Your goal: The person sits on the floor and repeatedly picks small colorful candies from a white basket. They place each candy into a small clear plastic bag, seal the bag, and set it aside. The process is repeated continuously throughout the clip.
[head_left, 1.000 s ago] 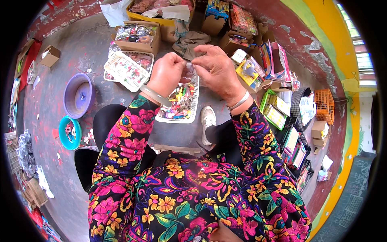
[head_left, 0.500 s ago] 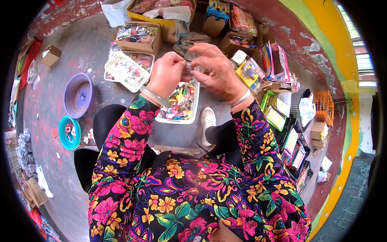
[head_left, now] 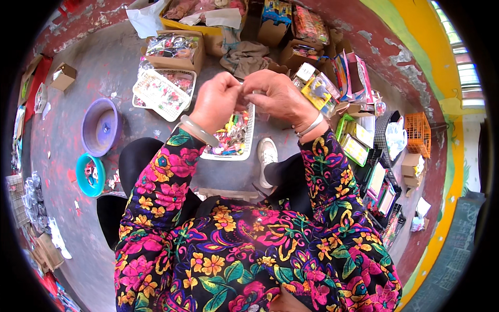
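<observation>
Together, left hand (head_left: 214,101) and right hand (head_left: 275,99) pinch a small, mostly hidden translucent piece (head_left: 240,104).

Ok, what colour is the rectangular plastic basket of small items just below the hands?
The rectangular plastic basket is white; it shows best in the head view.

I see a blouse (head_left: 260,229) in black, flowered with pink, yellow, green and purple. On the grey floor (head_left: 67,130), streaked red, I get a purple basin (head_left: 89,127) and a turquoise bowl (head_left: 81,179). The perforated basket (head_left: 249,136) reads white, its trinkets (head_left: 231,136) multicoloured. I pick out an orange crate (head_left: 419,140) and a yellow stripe (head_left: 457,156) beside dark red wall paint (head_left: 382,26).
</observation>
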### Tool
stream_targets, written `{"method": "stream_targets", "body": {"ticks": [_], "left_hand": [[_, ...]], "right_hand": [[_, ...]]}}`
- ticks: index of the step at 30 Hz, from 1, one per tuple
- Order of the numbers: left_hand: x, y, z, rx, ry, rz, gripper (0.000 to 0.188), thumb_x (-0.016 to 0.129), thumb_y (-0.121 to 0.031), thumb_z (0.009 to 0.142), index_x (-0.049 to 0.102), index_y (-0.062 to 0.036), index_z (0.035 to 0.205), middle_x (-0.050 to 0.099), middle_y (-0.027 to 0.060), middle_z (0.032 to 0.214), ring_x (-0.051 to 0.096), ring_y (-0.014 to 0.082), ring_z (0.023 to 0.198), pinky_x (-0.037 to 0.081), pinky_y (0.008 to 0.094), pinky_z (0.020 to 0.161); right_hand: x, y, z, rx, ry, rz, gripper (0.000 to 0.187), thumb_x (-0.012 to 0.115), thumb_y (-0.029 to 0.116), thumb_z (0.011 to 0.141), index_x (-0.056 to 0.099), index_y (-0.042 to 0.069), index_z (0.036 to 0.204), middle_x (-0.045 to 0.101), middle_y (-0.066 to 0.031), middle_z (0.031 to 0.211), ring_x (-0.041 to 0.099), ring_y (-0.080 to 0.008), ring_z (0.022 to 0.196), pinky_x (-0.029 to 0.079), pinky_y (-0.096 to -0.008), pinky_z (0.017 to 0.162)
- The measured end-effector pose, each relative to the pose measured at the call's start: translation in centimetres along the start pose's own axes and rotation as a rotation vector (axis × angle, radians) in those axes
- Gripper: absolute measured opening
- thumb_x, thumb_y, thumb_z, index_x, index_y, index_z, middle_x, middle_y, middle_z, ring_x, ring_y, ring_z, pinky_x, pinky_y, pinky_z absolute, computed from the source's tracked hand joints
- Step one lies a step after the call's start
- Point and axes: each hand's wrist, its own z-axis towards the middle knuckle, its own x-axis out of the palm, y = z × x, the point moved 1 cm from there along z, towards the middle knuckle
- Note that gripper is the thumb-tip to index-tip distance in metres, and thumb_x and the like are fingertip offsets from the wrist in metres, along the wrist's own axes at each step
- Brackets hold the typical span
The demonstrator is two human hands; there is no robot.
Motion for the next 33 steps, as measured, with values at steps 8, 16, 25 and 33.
{"method": "stream_targets", "body": {"ticks": [8, 16, 25, 33], "left_hand": [[-0.7, -1.7, -0.2, 0.093, 0.044, -0.271, 0.006, 0.048, -0.007, 0.089, 0.049, -0.0010, 0.090, 0.057, 0.0057, 0.084, 0.060, 0.0125, 0.077, 0.053, 0.0248, 0.069], [-1.0, -1.6, -0.2, 0.048, 0.163, -0.325, 0.013, 0.057, -0.004, 0.083, 0.053, -0.0009, 0.096, 0.059, 0.0051, 0.086, 0.060, 0.0118, 0.078, 0.050, 0.0221, 0.065], [-1.2, -1.3, -0.1, -0.062, 0.150, -0.302, 0.010, 0.059, -0.004, 0.082, 0.056, 0.0000, 0.090, 0.061, 0.0071, 0.083, 0.062, 0.0125, 0.074, 0.050, 0.0196, 0.060], [-1.2, -1.5, -0.3, -0.058, 0.104, -0.201, 0.007, 0.060, -0.005, 0.081, 0.058, -0.0001, 0.085, 0.062, 0.0059, 0.078, 0.062, 0.0116, 0.070, 0.049, 0.0184, 0.056]], "right_hand": [[0.5, 1.2, 0.2, 0.337, -0.288, 0.491, 0.012, 0.064, 0.003, 0.073, 0.061, -0.001, 0.084, 0.060, -0.0046, 0.071, 0.056, -0.0081, 0.068, 0.046, -0.0215, 0.060], [-1.0, 0.8, -0.2, 0.407, -0.125, 0.556, 0.010, 0.065, 0.005, 0.075, 0.064, -0.003, 0.081, 0.061, -0.0015, 0.074, 0.055, -0.0074, 0.070, 0.045, -0.0207, 0.063], [-1.0, 0.6, -0.3, 0.345, -0.092, 0.598, 0.014, 0.064, 0.007, 0.076, 0.065, -0.003, 0.085, 0.062, -0.0027, 0.076, 0.055, -0.0078, 0.070, 0.045, -0.0212, 0.065], [-0.7, 0.7, -0.2, 0.417, -0.082, 0.652, 0.012, 0.063, 0.007, 0.077, 0.064, -0.003, 0.083, 0.061, -0.0014, 0.075, 0.053, -0.0060, 0.069, 0.044, -0.0201, 0.063]]}}
